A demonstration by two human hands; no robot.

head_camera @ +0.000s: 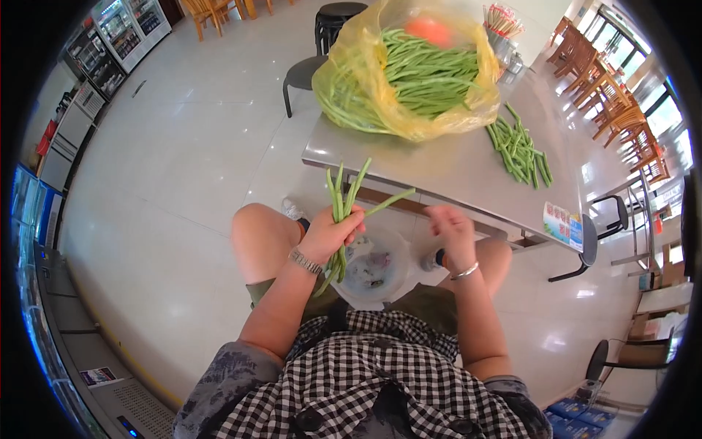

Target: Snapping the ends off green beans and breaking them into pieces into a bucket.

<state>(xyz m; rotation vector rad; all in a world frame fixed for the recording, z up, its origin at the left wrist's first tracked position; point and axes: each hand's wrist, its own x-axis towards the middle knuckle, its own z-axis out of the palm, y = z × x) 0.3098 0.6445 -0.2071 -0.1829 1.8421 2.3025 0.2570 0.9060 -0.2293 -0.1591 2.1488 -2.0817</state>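
Observation:
My left hand [333, 229] is closed around a small bunch of long green beans [341, 203], one of them slanting out to the right. My right hand [452, 228] is raised right of it near the table edge, blurred, its fingers bent; whether it pinches anything small I cannot tell. On the steel table [384, 159] a yellow plastic bag [428, 129] lies wide open, full of long green beans [433, 77], with a blurred red thing inside. Shorter bean pieces [518, 145] form a pile to its right. Between my knees stands a translucent bin [373, 269] with some scraps inside.
A black stool [304, 74] stands behind the table's left end, another chair [588, 247] by its right end. Chopsticks in a metal holder [502, 35] are at the back. A printed card [563, 225] lies at the near right corner. Refrigerated cabinets [38, 203] line the left side.

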